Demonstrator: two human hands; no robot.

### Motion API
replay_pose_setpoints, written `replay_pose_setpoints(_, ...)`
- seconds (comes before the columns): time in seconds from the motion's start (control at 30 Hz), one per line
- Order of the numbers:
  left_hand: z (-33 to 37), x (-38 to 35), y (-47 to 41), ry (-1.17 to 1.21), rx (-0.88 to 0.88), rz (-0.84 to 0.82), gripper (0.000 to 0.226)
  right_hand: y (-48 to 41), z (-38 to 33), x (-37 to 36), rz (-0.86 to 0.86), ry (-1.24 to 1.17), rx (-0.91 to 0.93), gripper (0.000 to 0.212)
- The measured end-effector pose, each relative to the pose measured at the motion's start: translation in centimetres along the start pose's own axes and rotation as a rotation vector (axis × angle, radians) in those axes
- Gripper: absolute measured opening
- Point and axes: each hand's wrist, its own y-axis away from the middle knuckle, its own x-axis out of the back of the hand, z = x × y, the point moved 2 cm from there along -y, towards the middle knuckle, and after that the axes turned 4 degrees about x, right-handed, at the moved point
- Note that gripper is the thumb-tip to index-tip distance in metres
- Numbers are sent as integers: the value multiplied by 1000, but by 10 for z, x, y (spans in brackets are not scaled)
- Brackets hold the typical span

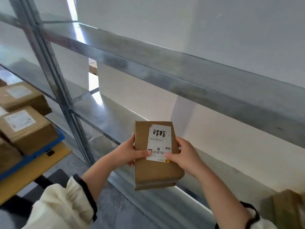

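Note:
A flat brown cardboard parcel (155,171) with a white shipping label (159,142) is held in front of me, above the front edge of a metal shelf (105,113). My left hand (127,151) grips its left edge, thumb lying across the label's lower corner. My right hand (184,154) grips the right edge, thumb on the label's bottom right. The label bears handwritten black characters and barcodes.
Grey steel racking (206,85) runs across the view, with an upright post (56,76) at left and a white wall behind. Several labelled brown boxes (26,129) sit on a blue tray (44,151) at left. Another brown box (287,209) lies at the bottom right.

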Motion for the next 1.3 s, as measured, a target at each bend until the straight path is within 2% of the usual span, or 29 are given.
replay_pose_setpoints(0.1,-29,55,31,43,48,86,77,-11,-47,-46,-77,16,59,56)
replay_pose_setpoints(0.3,-106,170,113,159,148,347,90,-24,-154,-169,-240,42,216,65)
replay_pose_setpoints(0.43,-160,228,172,307,214,507,94,-22,-219,-246,-427,40,306,68)
replay_pose_setpoints(0.57,-204,270,235,367,272,688,89,-15,-274,-317,-552,116,422,89)
replay_pose_setpoints(0.63,-221,291,261,370,291,764,82,-11,-301,-345,-625,110,460,92)
replay_pose_setpoints(0.83,-264,345,309,395,401,891,72,-8,-365,-416,-794,75,579,76)
replay_pose_setpoints(0.93,-279,375,317,401,471,927,68,-18,-390,-446,-863,80,616,75)
replay_pose_setpoints(1.1,-300,424,318,437,542,997,75,-44,-432,-496,-951,80,605,79)
replay_pose_setpoints(1.2,-315,451,324,483,559,1051,76,-54,-459,-528,-1030,35,626,61)
replay_pose_setpoints(1.3,-334,466,336,544,562,1088,79,-54,-477,-557,-1098,11,612,55)
